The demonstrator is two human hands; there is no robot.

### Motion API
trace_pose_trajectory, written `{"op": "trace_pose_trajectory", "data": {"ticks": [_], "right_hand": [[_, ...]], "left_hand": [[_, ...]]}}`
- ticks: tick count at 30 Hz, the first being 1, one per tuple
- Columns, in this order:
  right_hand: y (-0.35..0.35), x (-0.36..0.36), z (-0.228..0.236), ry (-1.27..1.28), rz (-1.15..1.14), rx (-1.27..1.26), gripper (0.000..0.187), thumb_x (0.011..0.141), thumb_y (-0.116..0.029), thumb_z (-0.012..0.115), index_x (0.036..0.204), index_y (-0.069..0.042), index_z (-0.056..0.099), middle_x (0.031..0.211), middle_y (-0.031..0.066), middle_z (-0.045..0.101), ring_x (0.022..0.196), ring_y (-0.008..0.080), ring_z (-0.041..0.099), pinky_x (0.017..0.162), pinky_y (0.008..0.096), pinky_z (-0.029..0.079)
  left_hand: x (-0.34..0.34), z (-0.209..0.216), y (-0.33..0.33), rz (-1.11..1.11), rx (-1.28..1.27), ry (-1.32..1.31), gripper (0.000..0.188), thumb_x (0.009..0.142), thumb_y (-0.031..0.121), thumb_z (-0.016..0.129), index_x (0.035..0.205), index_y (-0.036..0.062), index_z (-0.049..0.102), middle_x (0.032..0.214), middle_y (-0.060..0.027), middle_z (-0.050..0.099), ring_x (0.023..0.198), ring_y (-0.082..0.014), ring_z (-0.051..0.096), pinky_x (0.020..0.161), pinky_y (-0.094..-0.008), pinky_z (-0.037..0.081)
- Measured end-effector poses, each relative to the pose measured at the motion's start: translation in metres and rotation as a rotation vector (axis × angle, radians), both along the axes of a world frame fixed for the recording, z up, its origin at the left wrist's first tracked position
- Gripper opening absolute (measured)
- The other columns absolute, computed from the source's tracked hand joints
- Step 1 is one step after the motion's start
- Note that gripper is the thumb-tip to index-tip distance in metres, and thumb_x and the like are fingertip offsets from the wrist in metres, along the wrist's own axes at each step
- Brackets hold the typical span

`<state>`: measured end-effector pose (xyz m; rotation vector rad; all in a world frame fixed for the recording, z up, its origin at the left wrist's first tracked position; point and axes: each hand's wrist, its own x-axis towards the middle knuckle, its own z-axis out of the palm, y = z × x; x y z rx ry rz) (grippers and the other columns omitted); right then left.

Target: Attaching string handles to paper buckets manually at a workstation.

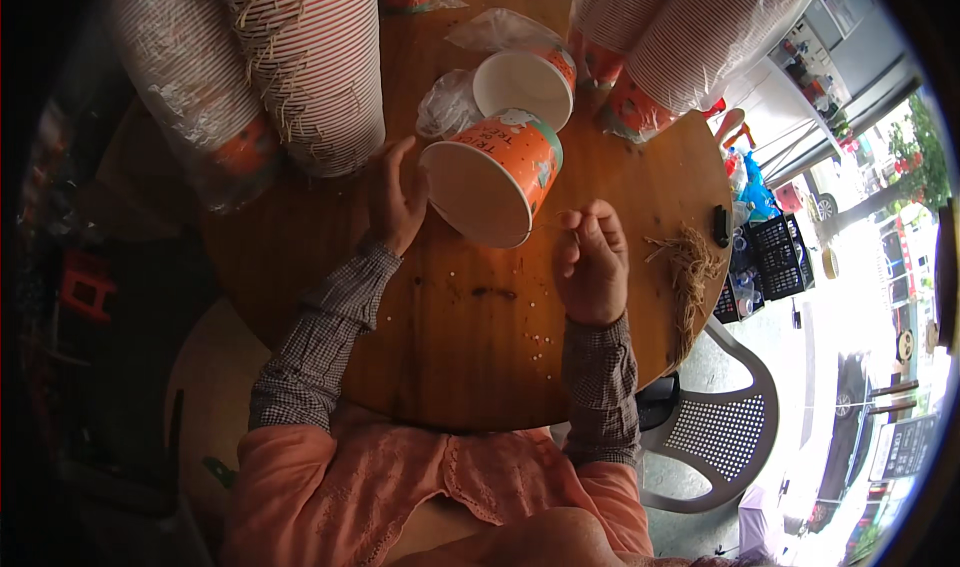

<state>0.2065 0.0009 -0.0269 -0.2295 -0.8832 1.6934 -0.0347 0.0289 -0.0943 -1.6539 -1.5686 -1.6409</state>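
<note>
An orange paper cup (497,174) with a white inside lies tilted on its side over the round wooden table (470,367), mouth toward me. My left hand (394,199) touches the cup's rim on its left side, fingers spread around it. My right hand (592,264) is just right of the cup, fingers pinched on a thin piece of brown string (556,226) that runs to the cup's rim. A second orange cup (528,84) stands behind the first, tilted, white inside showing.
Tall stacks of red-striped cups (318,62) stand at the back left, some in plastic wrap (180,87). More wrapped stacks (680,37) lean at the back right. A bundle of brown strings (688,267) lies at the table's right edge. A grey plastic chair (715,437) is lower right.
</note>
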Motion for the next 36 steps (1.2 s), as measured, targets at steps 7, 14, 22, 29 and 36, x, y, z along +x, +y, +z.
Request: {"op": "trace_pose_trajectory", "data": {"ticks": [7, 14, 22, 29, 36], "right_hand": [[-0.001, -0.021, -0.042, 0.309, 0.343, -0.36, 0.015, 0.096, -0.013, 0.053, 0.11, -0.011, 0.057, 0.099, 0.0022, 0.062, 0.067, 0.0045, 0.048, 0.053, 0.0165, 0.041], [-0.01, -0.03, -0.049, 0.31, 0.397, -0.442, 0.015, 0.095, -0.013, 0.054, 0.11, -0.013, 0.058, 0.1, -0.0001, 0.063, 0.067, 0.0033, 0.048, 0.055, 0.016, 0.043], [-0.018, -0.032, -0.058, 0.112, 0.112, -0.329, 0.012, 0.095, -0.01, 0.053, 0.106, -0.007, 0.058, 0.098, 0.007, 0.067, 0.063, 0.0095, 0.057, 0.053, 0.0209, 0.047], [-0.034, -0.019, -0.031, -0.639, -0.307, -0.002, 0.018, 0.098, -0.013, 0.051, 0.108, 0.0, 0.057, 0.083, 0.0103, 0.067, 0.058, 0.0084, 0.058, 0.051, 0.0219, 0.046], [-0.033, -0.024, -0.018, -0.545, 0.124, -0.123, 0.026, 0.099, -0.024, 0.048, 0.112, -0.002, 0.048, 0.088, 0.0077, 0.065, 0.067, 0.0136, 0.064, 0.056, 0.0242, 0.052]], "left_hand": [[0.046, 0.009, -0.063, -0.671, -0.228, -0.381, 0.018, 0.094, 0.013, 0.049, 0.094, 0.0002, 0.061, 0.091, -0.0126, 0.059, 0.093, -0.0259, 0.055, 0.082, -0.0368, 0.044], [0.057, 0.003, -0.062, -0.948, -0.384, -0.54, 0.021, 0.096, 0.015, 0.049, 0.085, -0.0005, 0.058, 0.082, -0.0093, 0.057, 0.08, -0.0217, 0.055, 0.069, -0.0325, 0.045], [0.056, 0.028, -0.071, -0.614, -0.214, -0.232, 0.008, 0.089, 0.003, 0.056, 0.082, 0.0001, 0.056, 0.079, -0.0071, 0.055, 0.079, -0.0213, 0.053, 0.07, -0.0329, 0.044], [0.051, 0.03, -0.078, -0.721, -0.344, -0.346, 0.008, 0.087, 0.004, 0.056, 0.08, 0.0016, 0.055, 0.079, -0.0067, 0.056, 0.082, -0.0232, 0.053, 0.075, -0.0344, 0.044], [0.049, 0.028, -0.069, -0.583, -0.249, -0.132, 0.009, 0.088, 0.006, 0.057, 0.079, 0.002, 0.056, 0.079, -0.0076, 0.057, 0.082, -0.0254, 0.053, 0.074, -0.0355, 0.044]]}}
